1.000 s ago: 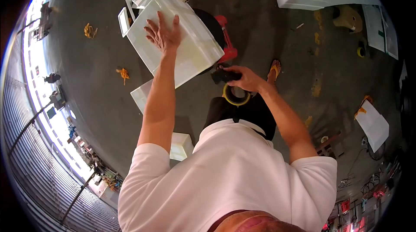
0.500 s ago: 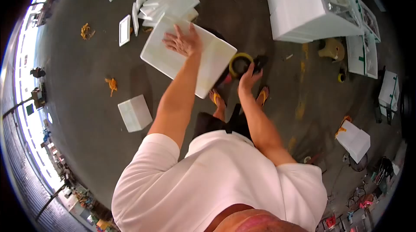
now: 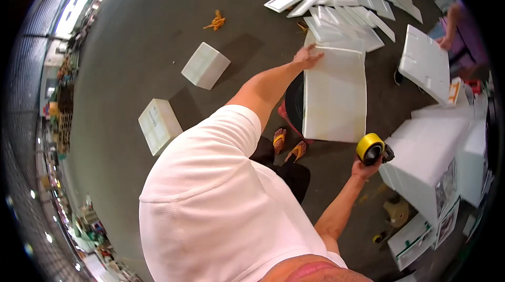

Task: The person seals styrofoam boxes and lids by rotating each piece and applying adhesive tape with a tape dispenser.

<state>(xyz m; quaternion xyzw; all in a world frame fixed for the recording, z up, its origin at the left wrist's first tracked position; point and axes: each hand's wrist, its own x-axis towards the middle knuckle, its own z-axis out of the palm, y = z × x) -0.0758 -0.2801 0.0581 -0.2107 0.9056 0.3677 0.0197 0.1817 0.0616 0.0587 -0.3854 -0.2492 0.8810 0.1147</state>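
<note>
A white foam box [image 3: 335, 95] is in front of me, over a round black support [image 3: 295, 106] with something red at its edge. My left hand [image 3: 308, 57] lies on the box's far left edge, its fingers stretched over the surface. In my right hand [image 3: 365, 168] is a tape dispenser [image 3: 371, 148] with a large yellow roll, held just off the box's near right corner. That hand's fingers are wrapped around it, partly hidden beneath.
Loose white lids [image 3: 344, 21] lie beyond the box. Two foam boxes, one nearer [image 3: 160, 123] and one farther [image 3: 205, 66], sit on the floor at left. Large white boxes [image 3: 426, 148] stand at right, near a person's hand [image 3: 446, 42] on a white panel [image 3: 425, 65].
My view has swung left. The box has turned, and my left hand has gone from its middle to its far left edge. The tape dispenser has moved right, apart from the box.
</note>
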